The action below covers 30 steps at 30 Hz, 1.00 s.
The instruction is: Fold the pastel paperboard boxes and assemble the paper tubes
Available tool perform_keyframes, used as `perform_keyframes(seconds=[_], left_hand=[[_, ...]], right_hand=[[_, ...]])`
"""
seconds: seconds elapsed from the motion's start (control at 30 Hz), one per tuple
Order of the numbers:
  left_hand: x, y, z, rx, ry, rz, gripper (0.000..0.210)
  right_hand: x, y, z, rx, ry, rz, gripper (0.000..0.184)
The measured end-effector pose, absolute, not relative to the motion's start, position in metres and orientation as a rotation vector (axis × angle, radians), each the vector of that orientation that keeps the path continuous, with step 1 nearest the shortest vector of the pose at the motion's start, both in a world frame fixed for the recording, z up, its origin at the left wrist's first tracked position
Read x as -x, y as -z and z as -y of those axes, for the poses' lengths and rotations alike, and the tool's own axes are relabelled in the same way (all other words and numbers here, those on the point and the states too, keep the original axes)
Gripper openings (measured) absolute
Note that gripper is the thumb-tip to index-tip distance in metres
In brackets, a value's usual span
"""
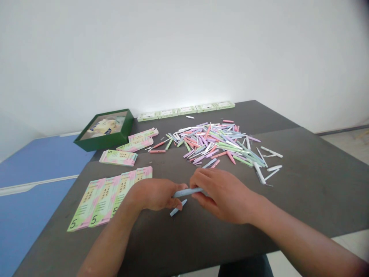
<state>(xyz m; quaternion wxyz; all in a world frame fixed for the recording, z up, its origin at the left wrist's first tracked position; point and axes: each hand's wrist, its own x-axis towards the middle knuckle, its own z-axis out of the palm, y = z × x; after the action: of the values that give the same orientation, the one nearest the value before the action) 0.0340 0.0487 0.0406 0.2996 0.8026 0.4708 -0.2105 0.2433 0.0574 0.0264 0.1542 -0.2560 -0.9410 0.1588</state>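
Observation:
Between my two hands is a pale blue pen barrel [188, 192], lying crosswise above the dark table. My left hand [160, 194] pinches its left end with thumb and fingers. The fingers of my right hand [221, 194] close around the right end and hide it. A second light blue pen piece [178, 207], short and tapered, lies under my left fingertips; whether they touch it I cannot tell. Beyond my hands spreads a big pile of pen parts [213, 142] in pink, purple, green, blue and white. Some white pen parts [259, 172] lie apart at its right.
Several flat green-and-pink printed cartons [95, 202] overlap at left, with more cartons [118, 157] behind. A green box [115, 141] holding plastic bags stands at the back left. Several small pale green boxes [186, 110] line the far table edge [253, 101] by the wall.

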Motion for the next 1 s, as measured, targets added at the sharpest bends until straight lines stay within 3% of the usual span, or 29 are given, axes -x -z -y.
perform_keyframes(seconds=[0.13,0.37,0.5,0.7,0.9,1.0], left_hand=[[-0.034,-0.039,-0.049,-2.127,0.542,-1.243,0.028],[-0.035,-0.04,-0.05,-2.143,0.599,-1.251,0.031],[-0.036,-0.042,-0.05,-2.14,0.58,-1.248,0.031],[-0.036,-0.04,-0.05,-2.148,0.585,-1.247,0.03],[-0.039,-0.043,-0.047,-2.201,0.558,-1.283,0.028],[-0.04,-0.045,-0.046,-2.196,0.557,-1.264,0.026]], right_hand=[[-0.242,-0.023,-0.059,0.745,-0.392,2.695,0.027],[-0.243,-0.026,-0.059,0.725,-0.465,2.684,0.012],[-0.243,-0.025,-0.062,0.77,-0.408,2.725,0.026],[-0.244,-0.028,-0.061,0.653,-0.402,2.751,0.014],[-0.238,-0.03,-0.062,0.724,-0.255,2.787,0.031],[-0.239,-0.039,-0.061,0.721,-0.243,2.825,0.027]])
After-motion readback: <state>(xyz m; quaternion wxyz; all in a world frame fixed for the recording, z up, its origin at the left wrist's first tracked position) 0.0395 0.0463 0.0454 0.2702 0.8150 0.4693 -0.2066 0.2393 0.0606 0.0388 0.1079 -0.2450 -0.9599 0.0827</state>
